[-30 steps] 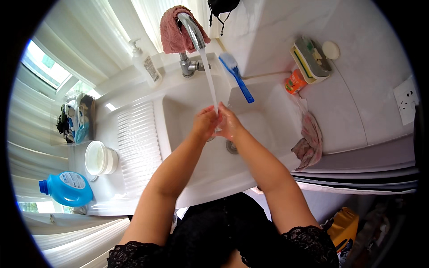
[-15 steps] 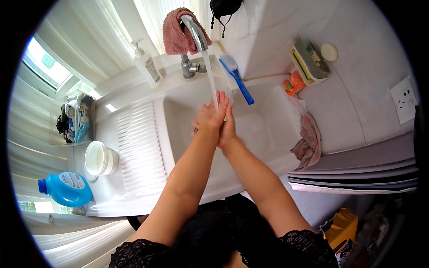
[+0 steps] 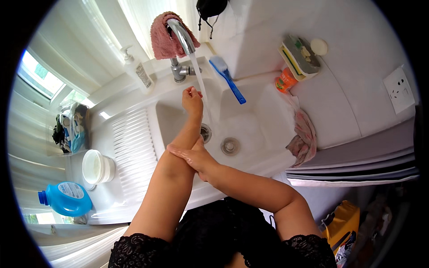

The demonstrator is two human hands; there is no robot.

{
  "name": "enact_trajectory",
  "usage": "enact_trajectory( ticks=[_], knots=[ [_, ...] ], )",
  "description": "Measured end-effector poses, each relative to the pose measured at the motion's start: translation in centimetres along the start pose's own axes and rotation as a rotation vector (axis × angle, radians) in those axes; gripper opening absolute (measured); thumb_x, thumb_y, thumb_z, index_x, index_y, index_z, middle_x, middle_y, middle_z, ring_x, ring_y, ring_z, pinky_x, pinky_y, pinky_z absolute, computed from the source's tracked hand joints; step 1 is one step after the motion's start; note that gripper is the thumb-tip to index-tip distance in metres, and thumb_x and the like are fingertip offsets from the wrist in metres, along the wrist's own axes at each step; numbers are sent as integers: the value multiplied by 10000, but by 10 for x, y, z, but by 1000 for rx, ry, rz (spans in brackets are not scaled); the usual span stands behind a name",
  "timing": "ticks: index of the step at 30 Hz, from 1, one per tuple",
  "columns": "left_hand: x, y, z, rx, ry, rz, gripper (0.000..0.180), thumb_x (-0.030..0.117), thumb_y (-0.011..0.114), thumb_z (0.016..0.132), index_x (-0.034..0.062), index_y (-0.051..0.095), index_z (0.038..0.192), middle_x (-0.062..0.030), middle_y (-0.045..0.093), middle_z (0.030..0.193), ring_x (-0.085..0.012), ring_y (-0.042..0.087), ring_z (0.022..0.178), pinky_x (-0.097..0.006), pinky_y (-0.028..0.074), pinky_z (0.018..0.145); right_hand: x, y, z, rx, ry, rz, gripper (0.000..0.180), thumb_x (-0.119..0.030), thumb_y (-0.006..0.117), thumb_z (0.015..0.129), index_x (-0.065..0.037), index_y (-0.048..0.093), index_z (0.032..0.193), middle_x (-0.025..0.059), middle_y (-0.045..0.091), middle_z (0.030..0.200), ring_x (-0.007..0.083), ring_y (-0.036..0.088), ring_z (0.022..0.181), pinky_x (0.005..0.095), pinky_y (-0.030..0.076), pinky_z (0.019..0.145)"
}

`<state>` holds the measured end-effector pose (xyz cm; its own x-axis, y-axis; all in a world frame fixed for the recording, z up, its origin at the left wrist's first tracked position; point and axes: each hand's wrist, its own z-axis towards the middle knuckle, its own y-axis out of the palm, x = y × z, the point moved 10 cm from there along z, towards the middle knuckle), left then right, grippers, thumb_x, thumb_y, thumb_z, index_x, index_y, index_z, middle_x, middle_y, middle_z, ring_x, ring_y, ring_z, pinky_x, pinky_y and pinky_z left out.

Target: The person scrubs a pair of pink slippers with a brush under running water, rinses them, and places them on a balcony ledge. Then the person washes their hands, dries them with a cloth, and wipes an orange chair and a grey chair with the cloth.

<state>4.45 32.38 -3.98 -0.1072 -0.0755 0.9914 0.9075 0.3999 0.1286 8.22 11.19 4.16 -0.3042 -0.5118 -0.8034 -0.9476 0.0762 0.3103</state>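
Observation:
Over the left basin of the white sink [image 3: 263, 152], my left hand [image 3: 192, 101] is held beside the stream of water [image 3: 200, 85], fingers curled in with nothing seen in them. My right hand [image 3: 196, 158], wet and shiny, is wrapped around my left forearm [image 3: 181, 156] below the elbow. Water runs from the chrome faucet [image 3: 182, 36], which has a pink cloth [image 3: 161, 38] draped over its neck. Under my left wrist, a drain [image 3: 205, 132] partly shows; a second drain [image 3: 230, 146] lies to its right.
A blue brush [image 3: 229, 80] rests on the divider. Behind the ribbed drainboard [image 3: 136, 147] stands a pump bottle [image 3: 137, 71]; a white tub [image 3: 98, 167] and blue jug [image 3: 67, 198] are left. An orange container [image 3: 285, 80], a sponge holder [image 3: 301, 56] and a rag [image 3: 303, 138] sit right.
My hands have parted from each other under the stream. My left hand has curled shut, and my right hand has slid back to clasp my left forearm. The view has shifted slightly.

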Motion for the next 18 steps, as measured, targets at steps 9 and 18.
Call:
enact_trajectory(
  ticks=[9,18],
  knots=[
    [-23,36,-63,-26,-825,-873,244,208,478,972,-9,484,1085,-139,562,969,-276,581,891,-410,514,849,-18,-40,75,-113,-82,664,578,-448,693,837,-25,507,1184,112,568,1186,223,556,1077,357,461,913],
    [-56,-46,-107,-75,-914,-582,301,206,540,940,36,504,1186,-111,505,1162,-291,493,1121,-442,437,974,-24,-84,129,64,44,547,278,-338,481,992,-67,545,971,46,579,895,178,580,804,347,500,736]
  ],
)
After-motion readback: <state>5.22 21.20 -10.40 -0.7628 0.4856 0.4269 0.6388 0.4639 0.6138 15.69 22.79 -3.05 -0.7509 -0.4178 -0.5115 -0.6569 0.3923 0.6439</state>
